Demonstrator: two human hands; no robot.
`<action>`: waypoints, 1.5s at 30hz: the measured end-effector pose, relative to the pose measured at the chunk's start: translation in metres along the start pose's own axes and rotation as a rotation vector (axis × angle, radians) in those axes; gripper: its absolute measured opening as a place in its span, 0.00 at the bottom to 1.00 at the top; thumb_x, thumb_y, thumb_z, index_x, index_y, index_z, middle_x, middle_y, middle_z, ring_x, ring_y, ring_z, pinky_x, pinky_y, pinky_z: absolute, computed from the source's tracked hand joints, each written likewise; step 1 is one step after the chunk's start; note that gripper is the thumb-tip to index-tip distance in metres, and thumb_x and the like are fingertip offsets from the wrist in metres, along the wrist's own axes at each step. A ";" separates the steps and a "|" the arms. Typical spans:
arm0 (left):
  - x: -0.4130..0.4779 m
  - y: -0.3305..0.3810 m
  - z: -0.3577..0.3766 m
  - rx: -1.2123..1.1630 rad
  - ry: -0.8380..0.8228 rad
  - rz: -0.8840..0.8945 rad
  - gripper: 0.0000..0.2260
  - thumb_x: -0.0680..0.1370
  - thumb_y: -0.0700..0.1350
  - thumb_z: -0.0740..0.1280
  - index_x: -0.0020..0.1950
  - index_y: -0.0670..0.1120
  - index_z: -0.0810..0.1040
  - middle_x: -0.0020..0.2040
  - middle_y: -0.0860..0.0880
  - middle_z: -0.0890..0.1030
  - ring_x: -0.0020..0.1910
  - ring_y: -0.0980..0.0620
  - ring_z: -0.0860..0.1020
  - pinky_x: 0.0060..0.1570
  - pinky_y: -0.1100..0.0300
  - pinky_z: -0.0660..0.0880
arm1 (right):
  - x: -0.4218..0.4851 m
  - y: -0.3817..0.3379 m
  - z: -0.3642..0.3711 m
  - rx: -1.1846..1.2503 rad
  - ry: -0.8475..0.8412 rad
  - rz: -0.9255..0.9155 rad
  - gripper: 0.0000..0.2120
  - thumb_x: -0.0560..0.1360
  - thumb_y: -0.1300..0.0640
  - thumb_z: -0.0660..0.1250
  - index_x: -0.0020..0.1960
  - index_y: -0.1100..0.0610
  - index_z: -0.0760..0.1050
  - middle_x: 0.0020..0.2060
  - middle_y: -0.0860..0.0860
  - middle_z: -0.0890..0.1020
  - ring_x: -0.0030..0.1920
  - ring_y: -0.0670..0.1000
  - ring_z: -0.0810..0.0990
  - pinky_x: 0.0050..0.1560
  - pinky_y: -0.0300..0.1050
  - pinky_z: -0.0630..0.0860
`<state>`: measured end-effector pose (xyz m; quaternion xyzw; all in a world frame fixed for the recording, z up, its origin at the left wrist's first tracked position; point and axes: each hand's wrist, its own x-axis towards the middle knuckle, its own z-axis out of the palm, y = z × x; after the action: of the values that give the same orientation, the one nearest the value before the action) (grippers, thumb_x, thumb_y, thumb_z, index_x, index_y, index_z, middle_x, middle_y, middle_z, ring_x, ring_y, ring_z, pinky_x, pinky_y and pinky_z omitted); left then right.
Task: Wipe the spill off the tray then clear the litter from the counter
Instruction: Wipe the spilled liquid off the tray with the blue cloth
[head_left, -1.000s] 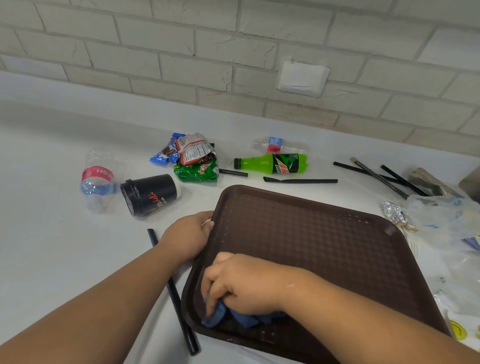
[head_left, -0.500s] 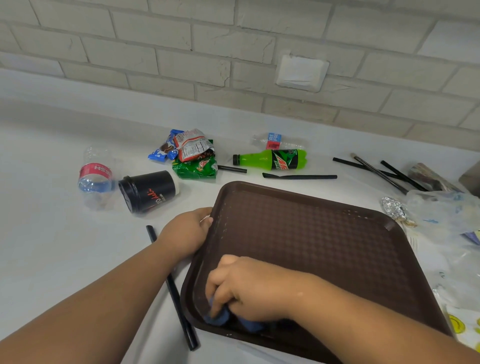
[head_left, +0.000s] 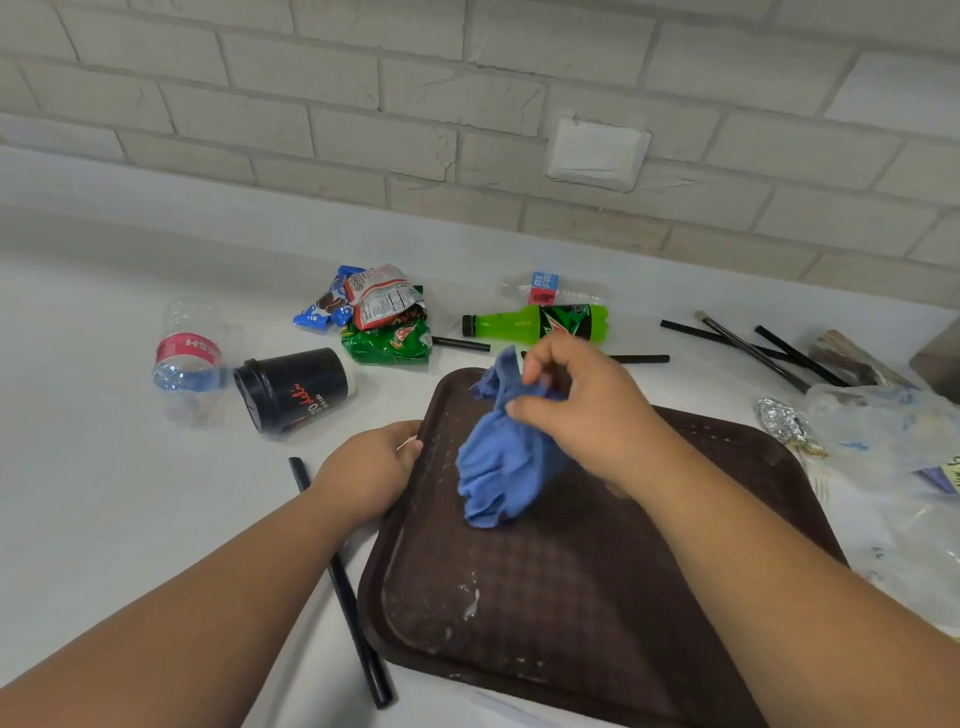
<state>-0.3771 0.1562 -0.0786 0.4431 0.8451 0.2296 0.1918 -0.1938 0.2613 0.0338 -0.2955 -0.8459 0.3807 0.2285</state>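
A dark brown tray (head_left: 727, 519) lies on the white counter in front of me. My right hand (head_left: 587, 410) pinches a crumpled blue cloth (head_left: 498, 462) and holds it up over the tray's far left part, the cloth hanging down. My left hand (head_left: 369, 467) grips the tray's left rim. Small whitish smears (head_left: 470, 597) show on the tray's near left part. Litter lies behind the tray: a black paper cup (head_left: 293, 389) on its side, a clear water bottle (head_left: 187, 358), snack wrappers (head_left: 384, 317) and a green soda bottle (head_left: 540, 322).
A black straw (head_left: 343, 582) lies along the tray's left side; more black straws (head_left: 753, 348) lie at the back right. A foil ball (head_left: 784, 421) and clear plastic bags (head_left: 893, 447) sit right of the tray. A brick wall (head_left: 467, 130) backs the counter.
My right hand has lifted the blue cloth from the tray's near left corner up and away toward the far side. The smears there are now uncovered. My left hand stays on the rim.
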 end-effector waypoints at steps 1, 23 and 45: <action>0.000 0.000 0.000 -0.006 0.001 0.002 0.16 0.82 0.50 0.55 0.68 0.58 0.71 0.60 0.49 0.80 0.59 0.47 0.76 0.56 0.56 0.72 | -0.003 0.005 0.000 -0.036 -0.058 0.041 0.11 0.68 0.61 0.72 0.34 0.51 0.71 0.32 0.46 0.71 0.33 0.45 0.69 0.36 0.37 0.68; 0.001 -0.001 0.000 -0.024 0.007 0.006 0.15 0.82 0.50 0.55 0.68 0.60 0.71 0.61 0.50 0.80 0.60 0.47 0.76 0.58 0.56 0.72 | -0.048 0.046 0.019 -0.383 -0.837 -0.347 0.17 0.69 0.58 0.69 0.56 0.46 0.81 0.54 0.42 0.76 0.54 0.44 0.73 0.59 0.45 0.73; 0.000 0.007 -0.002 0.052 -0.001 -0.007 0.16 0.82 0.49 0.55 0.69 0.56 0.70 0.63 0.47 0.79 0.60 0.45 0.75 0.57 0.54 0.70 | -0.088 0.045 0.001 -0.371 -0.974 -0.213 0.20 0.68 0.64 0.66 0.55 0.46 0.79 0.50 0.36 0.71 0.53 0.43 0.71 0.56 0.49 0.75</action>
<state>-0.3737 0.1597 -0.0735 0.4453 0.8521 0.2065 0.1815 -0.1162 0.2255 -0.0158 -0.0324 -0.9325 0.2923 -0.2097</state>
